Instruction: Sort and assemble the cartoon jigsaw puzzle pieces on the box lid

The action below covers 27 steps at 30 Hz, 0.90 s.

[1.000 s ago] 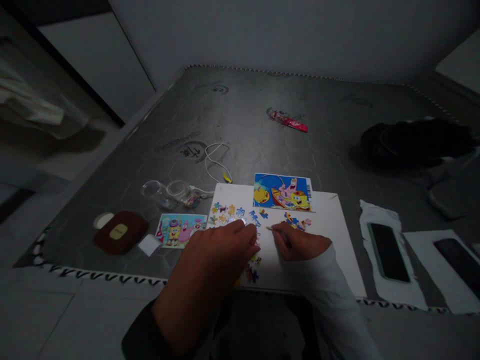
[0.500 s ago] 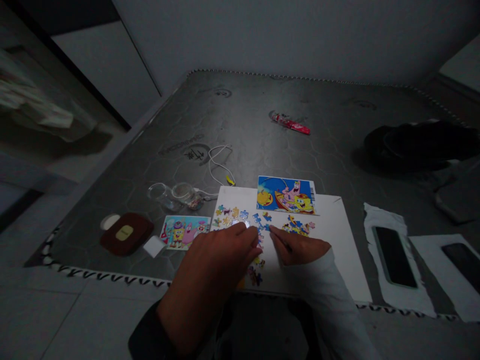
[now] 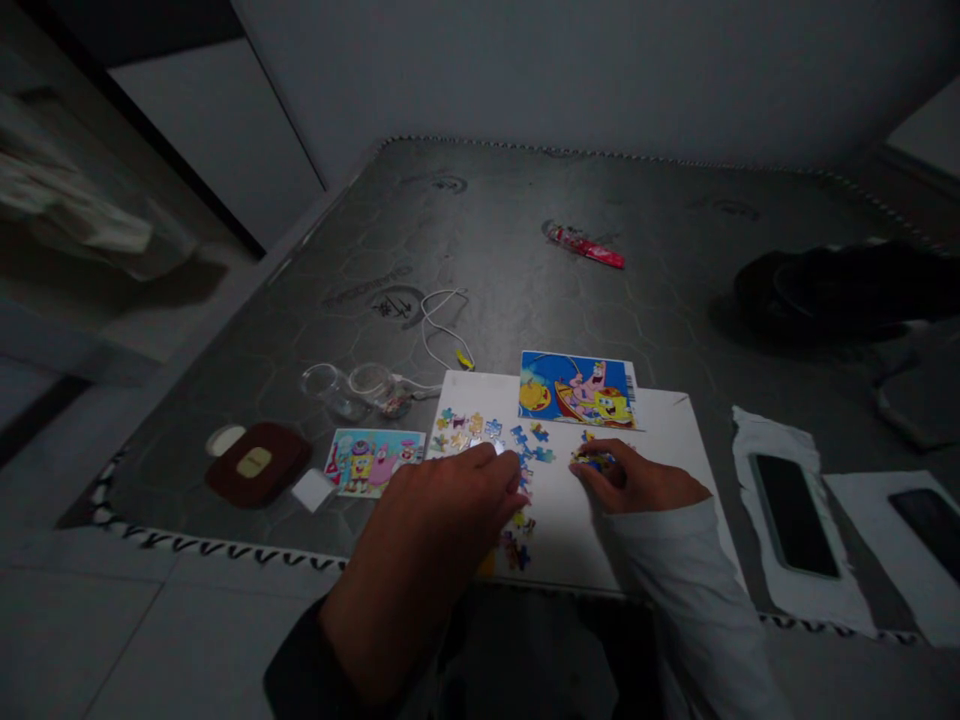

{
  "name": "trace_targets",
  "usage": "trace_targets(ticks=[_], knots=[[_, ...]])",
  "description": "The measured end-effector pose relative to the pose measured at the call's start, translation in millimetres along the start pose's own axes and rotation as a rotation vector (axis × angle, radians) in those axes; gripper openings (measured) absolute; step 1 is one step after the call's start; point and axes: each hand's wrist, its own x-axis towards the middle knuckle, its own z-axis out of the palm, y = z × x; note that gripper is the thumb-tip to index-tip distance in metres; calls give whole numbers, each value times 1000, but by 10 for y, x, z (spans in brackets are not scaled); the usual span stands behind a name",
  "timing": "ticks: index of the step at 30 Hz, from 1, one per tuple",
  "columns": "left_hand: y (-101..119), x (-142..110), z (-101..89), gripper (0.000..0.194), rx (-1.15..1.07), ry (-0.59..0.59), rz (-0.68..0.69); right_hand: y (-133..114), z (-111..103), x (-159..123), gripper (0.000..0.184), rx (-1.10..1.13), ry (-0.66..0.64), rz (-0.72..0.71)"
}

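Note:
My left hand (image 3: 457, 500) rests with curled fingers over the white board (image 3: 667, 430), among loose jigsaw puzzle pieces (image 3: 519, 436). What its fingertips hold, if anything, is hidden. On the board's right part, the thumb and fingers of my right hand (image 3: 637, 477) close around a cluster of joined puzzle pieces (image 3: 595, 460), which the hand partly covers. A blue picture card (image 3: 577, 390) with cartoon figures lies at the board's far edge. More loose pieces are scattered to the left of and below the left hand's fingers.
Left of the board are a second picture card (image 3: 360, 462), a brown case (image 3: 259, 465), a white square object (image 3: 313, 489) and clear round containers (image 3: 371, 385). A phone (image 3: 793, 515) lies at right. Farther back are a red packet (image 3: 589, 247) and a dark bag (image 3: 847, 292).
My right hand has moved right, from the loose pieces near the left hand to the joined cluster. My left hand stays nearly in place. The view has shifted slightly.

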Motion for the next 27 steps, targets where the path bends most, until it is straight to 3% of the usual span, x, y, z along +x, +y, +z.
trace_targets(ticks=[4,12,21,27], knots=[[5,-8,0,17,20,13,-8,-49,-65,-43,35,89,48,-17],[-9,-12,40,17,8,18,25,-273,51,-80,25,35,-78,-139],[-14,-29,18,16,-16,6,26,-216,38,-44,26,46,-100,-78],[-19,-25,24,16,-33,4,21,-148,6,-32,34,66,-25,-58]])
